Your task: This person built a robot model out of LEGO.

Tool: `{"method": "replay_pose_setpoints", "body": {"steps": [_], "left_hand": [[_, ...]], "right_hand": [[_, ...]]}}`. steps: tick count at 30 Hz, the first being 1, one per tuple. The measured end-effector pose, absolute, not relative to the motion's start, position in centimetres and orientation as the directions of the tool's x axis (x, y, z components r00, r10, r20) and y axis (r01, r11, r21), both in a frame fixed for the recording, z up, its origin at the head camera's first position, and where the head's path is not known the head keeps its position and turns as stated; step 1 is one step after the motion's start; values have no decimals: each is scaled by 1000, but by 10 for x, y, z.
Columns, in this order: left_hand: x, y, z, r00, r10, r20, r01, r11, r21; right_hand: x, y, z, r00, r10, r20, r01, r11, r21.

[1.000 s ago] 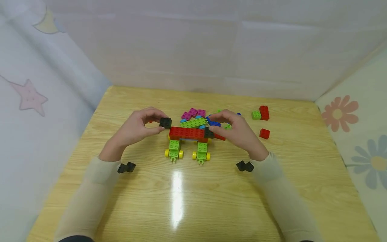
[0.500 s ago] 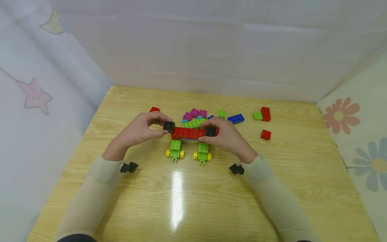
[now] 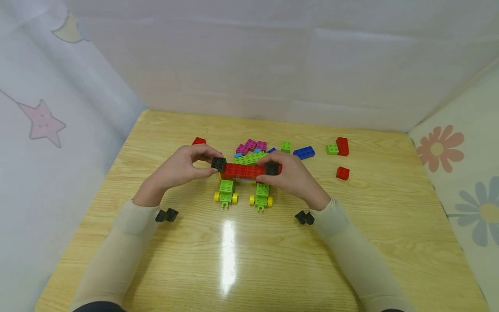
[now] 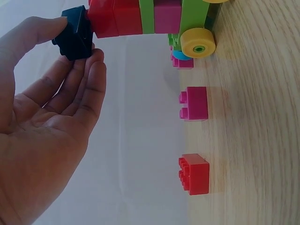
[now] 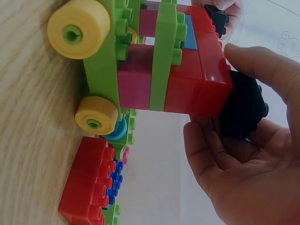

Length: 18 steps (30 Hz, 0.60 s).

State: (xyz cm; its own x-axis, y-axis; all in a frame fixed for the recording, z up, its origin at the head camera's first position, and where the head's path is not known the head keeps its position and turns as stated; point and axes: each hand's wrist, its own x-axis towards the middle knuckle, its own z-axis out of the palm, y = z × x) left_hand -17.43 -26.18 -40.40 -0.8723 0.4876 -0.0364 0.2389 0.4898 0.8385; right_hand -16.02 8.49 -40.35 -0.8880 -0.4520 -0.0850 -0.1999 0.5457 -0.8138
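Note:
My left hand [image 3: 181,167] pinches a black toy brick [image 4: 77,35] between thumb and fingers. The brick sits slightly tilted against the left end of the red bricks [image 3: 245,170] that top a wheeled brick build. At the opposite end my right hand [image 3: 292,175] grips another black brick [image 5: 241,105], which meets the red brick's upper side. Lower down, the build has red, pink and green layers over two green wheel bases [image 3: 226,188] with yellow wheels [image 5: 78,29]. Whether the studs are fully pushed together is hidden.
Behind the build lie pink bricks [image 3: 251,144], a long green piece [image 3: 249,158] and a blue brick [image 3: 304,153]. Red bricks [image 3: 342,173] and a small green one [image 3: 332,149] are at right. A black device [image 3: 166,215] shows by each wrist.
Over the first half second my right hand moved left with its black brick onto the red brick's end. My left hand shifted slightly right. Since then both have barely moved.

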Motion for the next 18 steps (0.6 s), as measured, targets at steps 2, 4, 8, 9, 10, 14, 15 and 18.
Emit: {"method": "replay_pose_setpoints", "body": {"steps": [2, 4, 8, 9, 10, 14, 15, 18], "left_hand": [[-174, -261, -404, -871, 489, -36, 239, 488, 839], [-174, -261, -404, -870, 492, -34, 240, 482, 843], [-175, -260, -404, -868, 495, -32, 238, 473, 849], [-175, -260, -404, -868, 495, -32, 238, 471, 849], [-175, -260, -404, -868, 495, -33, 237, 472, 849], [-174, -258, -405, -870, 492, -31, 238, 473, 848], [-174, -258, -405, -870, 493, -28, 240, 473, 848], [-175, -258, -406, -868, 496, -22, 248, 471, 847]], "right_hand": [[-160, 85, -403, -889, -451, -83, -201, 546, -813], [-160, 85, -403, -889, -451, -81, -204, 548, -811], [-160, 85, -405, -890, -447, -88, -201, 557, -806], [-160, 84, -406, -891, -445, -90, -199, 559, -805], [-160, 85, -406, -892, -443, -92, -195, 561, -805], [-160, 84, -406, -895, -434, -99, -183, 562, -807], [-160, 84, -407, -896, -433, -100, -182, 562, -807], [-161, 84, -408, -896, -432, -100, -182, 564, -805]]}}
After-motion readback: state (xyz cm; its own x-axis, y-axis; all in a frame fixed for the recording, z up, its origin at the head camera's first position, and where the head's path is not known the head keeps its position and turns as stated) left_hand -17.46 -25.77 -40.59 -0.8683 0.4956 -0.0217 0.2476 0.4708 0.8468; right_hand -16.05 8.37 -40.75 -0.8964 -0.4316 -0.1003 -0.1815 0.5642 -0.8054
